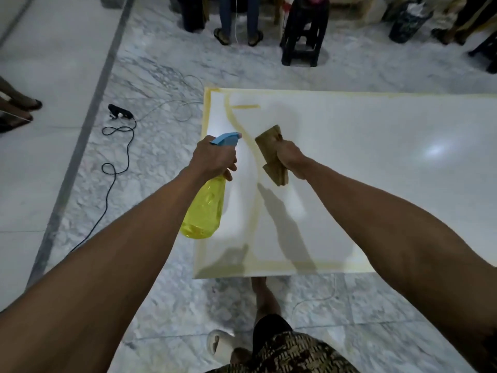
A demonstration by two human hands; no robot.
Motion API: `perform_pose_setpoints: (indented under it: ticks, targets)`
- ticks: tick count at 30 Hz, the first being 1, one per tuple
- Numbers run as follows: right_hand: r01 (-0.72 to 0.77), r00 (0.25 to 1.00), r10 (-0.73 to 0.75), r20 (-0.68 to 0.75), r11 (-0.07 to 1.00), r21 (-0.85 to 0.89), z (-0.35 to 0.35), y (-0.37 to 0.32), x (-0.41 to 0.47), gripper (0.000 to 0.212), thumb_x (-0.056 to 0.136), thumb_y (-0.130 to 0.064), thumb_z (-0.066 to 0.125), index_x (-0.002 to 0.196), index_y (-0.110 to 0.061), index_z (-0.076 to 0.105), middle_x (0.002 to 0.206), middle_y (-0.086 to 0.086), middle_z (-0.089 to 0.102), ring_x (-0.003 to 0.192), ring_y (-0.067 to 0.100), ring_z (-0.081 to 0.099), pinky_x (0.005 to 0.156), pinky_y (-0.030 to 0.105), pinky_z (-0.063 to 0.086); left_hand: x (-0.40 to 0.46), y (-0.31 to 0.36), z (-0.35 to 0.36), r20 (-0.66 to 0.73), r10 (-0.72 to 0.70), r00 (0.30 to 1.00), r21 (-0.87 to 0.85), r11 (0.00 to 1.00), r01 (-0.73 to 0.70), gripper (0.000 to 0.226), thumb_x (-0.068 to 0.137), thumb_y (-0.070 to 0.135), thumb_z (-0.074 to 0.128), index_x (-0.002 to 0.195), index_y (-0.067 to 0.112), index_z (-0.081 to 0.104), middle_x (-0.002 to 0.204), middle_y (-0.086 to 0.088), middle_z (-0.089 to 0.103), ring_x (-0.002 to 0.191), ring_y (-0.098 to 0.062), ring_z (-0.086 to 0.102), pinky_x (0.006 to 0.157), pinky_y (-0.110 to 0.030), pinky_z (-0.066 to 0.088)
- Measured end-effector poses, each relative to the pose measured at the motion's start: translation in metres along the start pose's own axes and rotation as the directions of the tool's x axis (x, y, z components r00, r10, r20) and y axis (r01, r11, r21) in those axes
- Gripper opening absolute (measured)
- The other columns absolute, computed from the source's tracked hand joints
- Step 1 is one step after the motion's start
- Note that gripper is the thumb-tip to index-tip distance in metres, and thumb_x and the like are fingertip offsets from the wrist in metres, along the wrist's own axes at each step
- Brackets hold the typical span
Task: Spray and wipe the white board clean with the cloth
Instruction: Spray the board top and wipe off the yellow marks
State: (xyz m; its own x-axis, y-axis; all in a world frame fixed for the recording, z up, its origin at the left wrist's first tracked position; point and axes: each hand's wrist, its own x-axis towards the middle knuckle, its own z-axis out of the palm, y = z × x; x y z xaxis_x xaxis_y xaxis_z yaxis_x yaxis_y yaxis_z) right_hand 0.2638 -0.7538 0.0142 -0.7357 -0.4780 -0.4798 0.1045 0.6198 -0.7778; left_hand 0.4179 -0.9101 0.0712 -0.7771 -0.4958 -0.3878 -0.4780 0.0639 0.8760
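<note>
A large white board (363, 168) lies flat on the marble floor, with yellowish streaks along its left, near and far edges and a curved streak across its left part. My left hand (215, 157) grips the neck of a yellow spray bottle (204, 211) with a blue trigger head, whose nozzle points over the board's left part. My right hand (291, 158) holds a folded tan cloth (271, 154) above the board, just right of the curved streak. Both arms cast shadows on the board.
A black cable (115, 168) with a plug winds over the floor left of the board. Several people's legs and feet stand at the far edge and at the left. A black stool (304, 30) and a dark bin (408, 20) stand beyond the board. My own leg is near the board's front edge.
</note>
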Motion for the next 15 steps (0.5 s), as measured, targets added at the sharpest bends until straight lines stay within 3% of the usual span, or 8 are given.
perform_pose_setpoints:
  ticks: [2,4,7,10,13,15]
  targets:
    - [0.069,0.997,-0.071,-0.018,0.992,-0.102,-0.01,-0.025,0.043,0.032,0.103,-0.037,0.037,0.11,-0.011,0.055,0.095,0.003,0.057,0.084,0.019,0.053,0.07,0.03,0.041,0.029,0.007,-0.003,-0.015,-0.035,0.999,-0.028,0.999,0.034,0.045,0.094,0.005,0.052,0.134,0.015,0.07,0.09,-0.018,0.069,0.072,-0.025,0.073,0.047,-0.029,0.056]
    - [0.144,0.987,-0.158,-0.037,0.96,-0.239,-0.018,-0.046,0.098,0.023,0.103,-0.027,0.036,0.103,-0.012,0.054,0.091,0.007,0.058,0.08,0.022,0.052,0.064,0.031,0.036,0.065,0.016,-0.005,-0.029,-0.072,0.997,-0.074,0.995,0.07,0.047,0.095,0.002,0.051,0.133,0.019,0.072,0.091,-0.018,0.068,0.071,-0.026,0.072,0.045,-0.028,0.055]
    - [0.248,0.954,-0.294,-0.062,0.885,-0.394,-0.022,-0.066,0.184,0.032,0.102,-0.023,0.036,0.131,-0.016,0.048,0.118,0.017,0.061,0.101,0.035,0.058,0.081,0.036,0.044,0.118,0.027,-0.009,-0.062,-0.113,0.992,-0.088,0.99,0.107,0.046,0.094,0.002,0.051,0.128,0.022,0.074,0.09,-0.018,0.067,0.072,-0.027,0.071,0.044,-0.03,0.055]
    - [0.361,0.892,-0.451,0.008,0.703,-0.613,-0.007,-0.091,0.262,0.044,0.102,-0.024,0.036,0.146,-0.025,0.037,0.146,0.008,0.047,0.128,0.033,0.048,0.103,0.046,0.036,0.175,0.033,-0.016,-0.104,-0.136,0.985,-0.066,0.989,0.13,0.043,0.09,0.006,0.053,0.122,0.025,0.075,0.083,-0.014,0.068,0.073,-0.028,0.073,0.049,-0.032,0.058]
    - [0.376,0.916,-0.315,0.248,0.461,-0.804,0.031,-0.078,0.316,0.056,0.104,-0.031,0.033,0.157,-0.025,0.016,0.165,0.006,0.014,0.148,0.036,0.02,0.116,0.06,0.016,0.219,0.03,-0.027,-0.154,-0.179,0.972,-0.046,0.984,0.174,0.055,0.071,0.018,0.054,0.121,0.008,0.075,0.073,-0.012,0.071,0.076,-0.04,0.076,0.06,-0.041,0.062]
    - [0.359,0.913,-0.334,0.233,0.39,-0.848,0.056,-0.047,0.334,0.057,0.1,-0.042,0.034,0.155,-0.033,0.024,0.164,0.006,0.015,0.147,0.045,0.018,0.114,0.064,0.017,0.239,0.024,-0.031,-0.167,-0.172,0.971,-0.019,0.985,0.171,0.049,0.075,0.016,0.054,0.118,0.008,0.076,0.074,-0.013,0.072,0.08,-0.045,0.077,0.063,-0.043,0.064]
